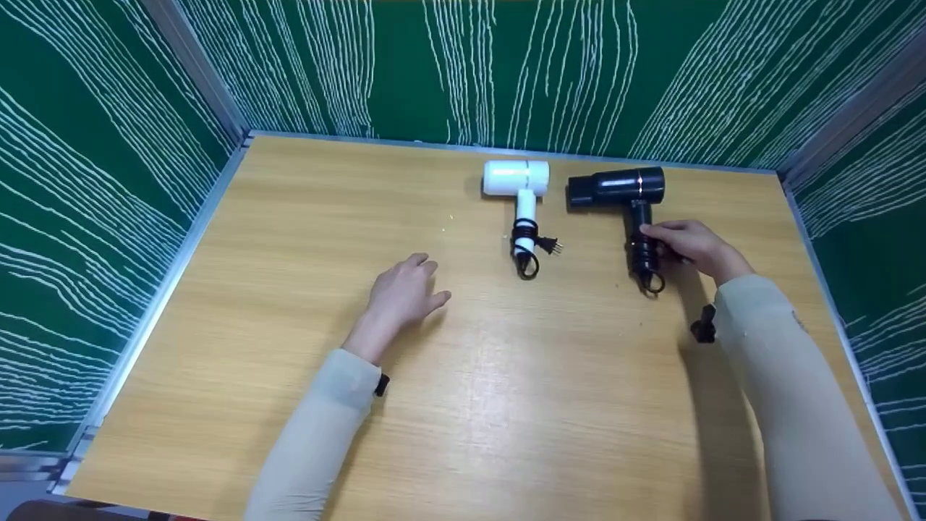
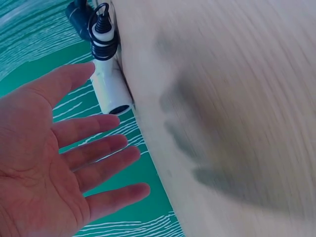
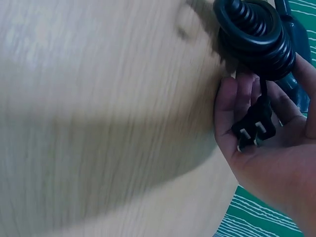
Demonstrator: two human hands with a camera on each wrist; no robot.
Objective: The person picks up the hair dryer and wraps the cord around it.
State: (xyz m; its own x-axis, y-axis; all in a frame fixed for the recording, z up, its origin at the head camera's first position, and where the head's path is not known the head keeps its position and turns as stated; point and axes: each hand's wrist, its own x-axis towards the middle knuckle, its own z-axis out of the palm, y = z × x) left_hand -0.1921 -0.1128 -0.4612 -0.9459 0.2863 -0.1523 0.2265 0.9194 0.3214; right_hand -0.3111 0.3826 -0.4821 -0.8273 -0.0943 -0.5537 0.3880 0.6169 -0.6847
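A black hair dryer [image 1: 615,187] lies towards the back right of the table, its cord [image 3: 256,39] wound round the handle. My right hand [image 1: 687,242] grips that handle, thumb on one side and fingers curled at the other. Its plug [image 3: 255,123] hangs in front of the palm in the right wrist view. Left of it lies a white hair dryer [image 1: 517,178], with a black cord [image 1: 524,235] coiled on its handle and the plug sticking out. Over the table, left of the white dryer, my left hand [image 1: 405,289] holds nothing, fingers spread and palm facing its wrist camera.
The wooden table [image 1: 289,217] has a metal edge strip. Green panels with white wavy lines [image 1: 405,72] stand at the back and both sides, joined by metal posts [image 1: 202,69]. Tiny light specks [image 1: 451,217] lie near the white dryer.
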